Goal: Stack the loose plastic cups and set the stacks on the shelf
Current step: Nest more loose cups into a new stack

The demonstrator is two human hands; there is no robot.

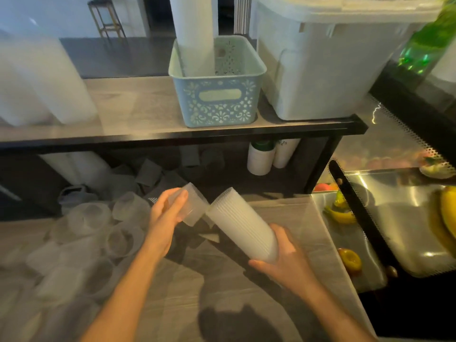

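Cups are the job at this counter: a tilted stack of cups (243, 225) sits in the right hand (287, 264), whose fingers and thumb curl round its lower end, while its open rims point up and to the left. Just beside those rims, the left hand (164, 213) grips 1 single clear cup (191, 206), fingers wrapped round its side, with its rim close to the stack's mouth; whether the 2 touch is hard to tell. Both are held above the grey wood-grain counter (172, 280).

To the left on the counter lies a heap of loose cups (91, 230), blurred, some on their sides and some upside down. More cups and grey shapes sit farther back, in the shadow beneath the shelf (138, 114).

On top of the shelf stand a pale blue patterned basket (217, 102), a large white lidded bin (320, 70) just to its right, and a blurred translucent container (37, 82) at the far left. A tall white roll (192, 33) stands in the basket. Below the shelf, on the right, are 2 white containers (261, 156)

At the far right a metal tray (394, 206) holds bananas (340, 214) and other fruit
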